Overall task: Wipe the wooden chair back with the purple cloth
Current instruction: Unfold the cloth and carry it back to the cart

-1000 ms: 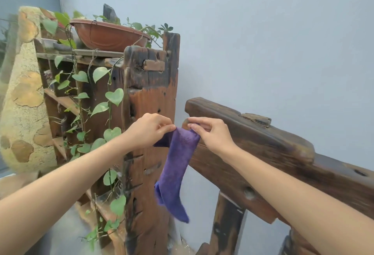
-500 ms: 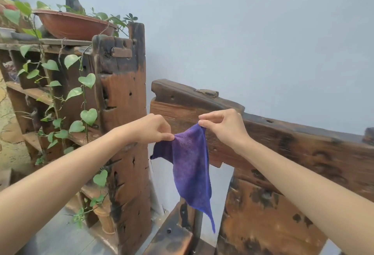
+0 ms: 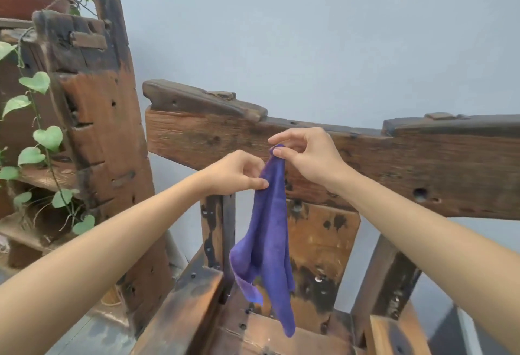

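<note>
Both hands are pinching the purple cloth point(image 3: 270, 230) up top - right hand point(image 3: 306, 157) on the corner, left hand point(image 3: 236, 171) at its 8 o'clock nipping an edge, prob to sort a grip before wiping. Cloth hangs limp in front of the wooden chair back point(image 3: 394, 163), w/ the plant shelf point(image 3: 95, 118) off at 9 o'clock.

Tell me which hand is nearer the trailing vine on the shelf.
Left. The left hand pinches the purple cloth on the side toward the trailing vine; the right hand holds the cloth's top corner farther away, in front of the chair back.
</note>
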### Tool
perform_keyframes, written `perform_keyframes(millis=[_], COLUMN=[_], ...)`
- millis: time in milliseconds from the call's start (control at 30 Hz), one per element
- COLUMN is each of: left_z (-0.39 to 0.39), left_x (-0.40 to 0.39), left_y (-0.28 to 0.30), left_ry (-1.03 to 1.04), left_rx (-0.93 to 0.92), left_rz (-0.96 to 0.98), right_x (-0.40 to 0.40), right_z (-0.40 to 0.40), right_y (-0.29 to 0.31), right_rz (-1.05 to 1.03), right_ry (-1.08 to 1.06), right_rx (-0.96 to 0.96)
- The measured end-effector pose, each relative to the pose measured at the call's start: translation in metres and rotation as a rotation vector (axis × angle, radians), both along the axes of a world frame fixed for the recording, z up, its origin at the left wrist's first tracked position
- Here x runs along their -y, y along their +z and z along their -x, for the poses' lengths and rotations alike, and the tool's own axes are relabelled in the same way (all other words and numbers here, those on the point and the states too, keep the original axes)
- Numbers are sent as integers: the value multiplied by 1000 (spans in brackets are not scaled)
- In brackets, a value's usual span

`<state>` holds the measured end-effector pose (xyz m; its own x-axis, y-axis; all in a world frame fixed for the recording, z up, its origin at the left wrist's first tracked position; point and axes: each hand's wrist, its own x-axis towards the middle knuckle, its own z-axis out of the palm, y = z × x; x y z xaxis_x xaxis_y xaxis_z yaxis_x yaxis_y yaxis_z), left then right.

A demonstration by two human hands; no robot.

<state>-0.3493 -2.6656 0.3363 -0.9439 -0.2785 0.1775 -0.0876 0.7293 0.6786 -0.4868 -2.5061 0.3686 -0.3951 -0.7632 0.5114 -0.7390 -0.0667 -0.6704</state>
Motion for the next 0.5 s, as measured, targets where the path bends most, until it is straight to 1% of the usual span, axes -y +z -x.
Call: perform_keyframes(millis=[100,267,367,434,500], left_z=[6,10,22,36,53], left_x=[-14,-25,-28,-39,-56], left_y=[-23,-50,-60,-63,-63], left_ry=[-65,-115,-133,-138,-211], left_rx=[78,87,80,84,83], left_rz=[31,29,-75,-186,-263], right_x=[-27,-69,-94,-107,-118], right_z=[7,23,29,29,25], right_y=[6,18,29,35,39], right_rz=[25,106,160,158,152], right_ry=[-23,-138,-181,-192,-209], right_rx=[0,38,85,84,81])
